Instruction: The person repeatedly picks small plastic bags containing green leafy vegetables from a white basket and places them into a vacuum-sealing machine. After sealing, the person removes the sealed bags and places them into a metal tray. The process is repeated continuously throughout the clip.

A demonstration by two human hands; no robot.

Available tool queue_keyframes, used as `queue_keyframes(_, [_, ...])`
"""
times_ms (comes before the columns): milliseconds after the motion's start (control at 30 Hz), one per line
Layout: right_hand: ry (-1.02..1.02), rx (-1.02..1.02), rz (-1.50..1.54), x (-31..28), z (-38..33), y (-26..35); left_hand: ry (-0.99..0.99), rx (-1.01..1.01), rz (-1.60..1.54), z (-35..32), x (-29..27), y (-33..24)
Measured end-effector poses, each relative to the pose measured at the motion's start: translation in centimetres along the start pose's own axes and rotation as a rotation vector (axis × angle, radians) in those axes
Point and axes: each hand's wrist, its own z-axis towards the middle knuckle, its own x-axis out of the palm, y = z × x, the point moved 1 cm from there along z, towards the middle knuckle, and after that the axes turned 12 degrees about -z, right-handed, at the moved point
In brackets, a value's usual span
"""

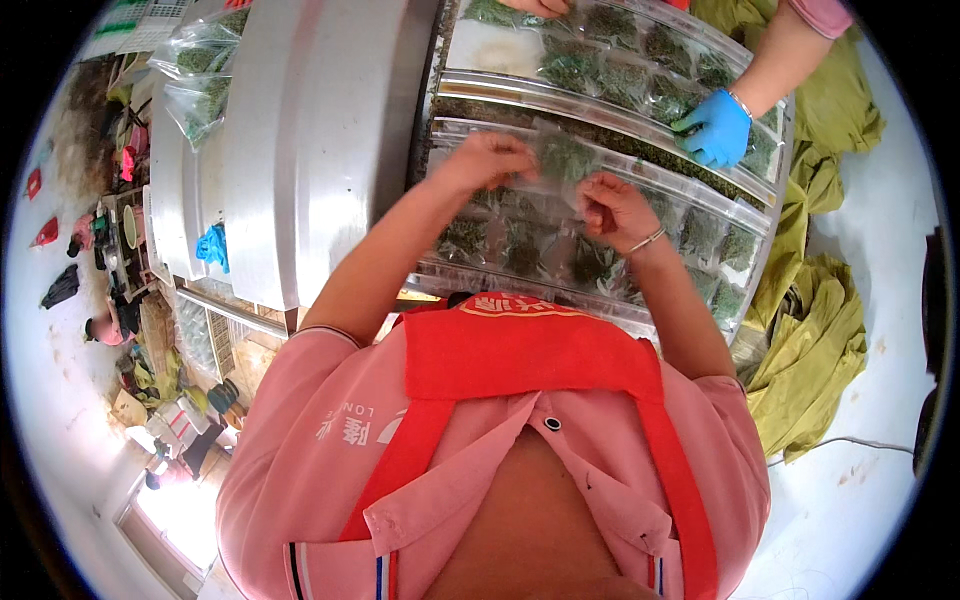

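A clear plastic bag of green dried leaves (563,160) is stretched between my two hands, slightly smeared by motion. My left hand (490,162) pinches its left side, fingers closed. At its right side my right hand (612,208), with a bracelet at the wrist, has its fingers curled closed on the bag. Beneath my hands lies a long metal-edged tray (468,126) with several similar bags (520,247) in rows, partly covered by my hands and forearms.
Across from me, another person's blue-gloved hand (722,128) rests at a second tray (500,88) of bags; their other hand (540,6) shows at the top edge. A steel surface (310,130) stands left, with a blue glove (212,246). Yellow-green sacks (815,340) lie right.
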Motion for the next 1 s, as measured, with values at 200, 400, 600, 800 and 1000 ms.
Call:
queue_keyframes(200, [-0.089,-0.364,-1.105,1.5,5.6,8.8,0.029,0.089,0.488,2.0,-5.0,-7.8])
queue_keyframes(400, [-0.648,-0.834,-1.936,4.6,14.1,12.4,-0.508,0.436,1.371,6.4,-7.5,-11.0])
queue_keyframes(600, [-0.759,-0.97,-2.046,5.8,18.4,11.9,-0.627,0.396,1.634,8.9,-7.8,-11.1])
queue_keyframes(800, [-0.536,-0.669,-2.12,6.5,17.9,10.6,-0.505,0.162,1.724,9.2,-7.2,-10.8])
queue_keyframes(1000, [-0.593,-0.712,-1.78,5.5,14.1,10.8,-0.486,0.099,1.633,9.6,-8.0,-9.6])
